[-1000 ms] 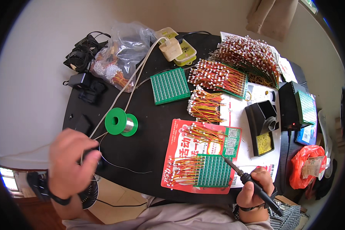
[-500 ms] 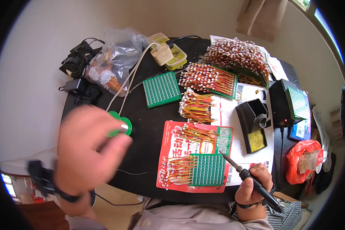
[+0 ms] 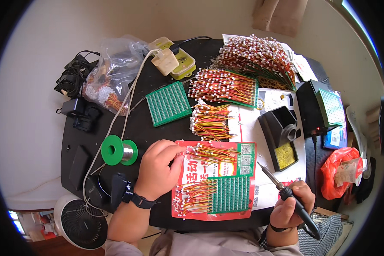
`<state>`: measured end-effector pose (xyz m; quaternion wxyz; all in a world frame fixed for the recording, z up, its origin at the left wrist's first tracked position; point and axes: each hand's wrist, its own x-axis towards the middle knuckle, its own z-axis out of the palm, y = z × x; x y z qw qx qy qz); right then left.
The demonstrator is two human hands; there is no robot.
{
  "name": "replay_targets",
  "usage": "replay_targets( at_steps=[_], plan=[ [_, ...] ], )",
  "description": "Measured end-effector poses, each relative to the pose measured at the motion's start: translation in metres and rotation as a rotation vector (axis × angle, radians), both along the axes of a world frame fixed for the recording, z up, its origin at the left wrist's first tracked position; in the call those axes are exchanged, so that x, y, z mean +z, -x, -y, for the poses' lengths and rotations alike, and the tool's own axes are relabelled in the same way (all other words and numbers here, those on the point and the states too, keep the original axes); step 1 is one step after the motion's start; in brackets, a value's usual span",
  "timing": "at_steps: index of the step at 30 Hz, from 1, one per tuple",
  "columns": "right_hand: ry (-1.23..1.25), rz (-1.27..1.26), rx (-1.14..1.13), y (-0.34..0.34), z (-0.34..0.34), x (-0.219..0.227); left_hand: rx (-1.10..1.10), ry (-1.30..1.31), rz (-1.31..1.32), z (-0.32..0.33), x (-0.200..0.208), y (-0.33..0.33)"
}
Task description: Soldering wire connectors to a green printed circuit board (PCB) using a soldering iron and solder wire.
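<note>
My left hand (image 3: 160, 168) rests on the black table, its fingertips touching the left edge of a red sheet (image 3: 187, 170) near a bunch of red and yellow wires with white plugs (image 3: 211, 151). Whether it grips anything I cannot tell. On the sheet's lower half lies a green circuit board (image 3: 232, 194) with wires soldered along its left side. My right hand (image 3: 291, 209) grips a black-handled soldering iron (image 3: 281, 187), whose tip points up and left, just right of the sheet. A green spool of solder wire (image 3: 118, 150) stands left of my left hand.
A bare green board (image 3: 168, 103), more wired boards (image 3: 226, 85) and a wire heap (image 3: 260, 57) lie further back. To the right stand an iron stand with a yellow sponge (image 3: 281, 136) and a black soldering station (image 3: 313, 106). A plastic bag (image 3: 111, 77), chargers and a white fan (image 3: 79, 224) occupy the left.
My left hand has swung from the table's left edge across to the red sheet's left side. The right hand with the iron has stayed nearly still.
</note>
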<state>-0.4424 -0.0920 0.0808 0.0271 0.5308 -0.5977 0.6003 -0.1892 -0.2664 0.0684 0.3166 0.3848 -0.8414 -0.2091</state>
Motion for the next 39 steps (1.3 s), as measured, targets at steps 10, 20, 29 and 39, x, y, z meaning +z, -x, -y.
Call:
replay_targets(
  at_steps=[10, 20, 29, 39],
  plan=[
    [-0.008, -0.09, -0.022, 0.006, 0.011, -0.008, -0.019, 0.015, 0.045, 0.008, -0.007, 0.002],
    [-0.253, -0.405, -0.254, 0.029, 0.023, 0.022, 0.061, -0.255, -0.275, -0.006, 0.001, -0.011],
    [-0.189, -0.388, -0.108, 0.02, 0.009, 0.021, 0.101, -0.67, -0.591, -0.019, 0.016, -0.009],
    [-0.003, 0.089, -0.004, -0.02, -0.005, -0.013, -0.007, -1.067, -0.888, -0.044, 0.029, -0.002]
  ],
)
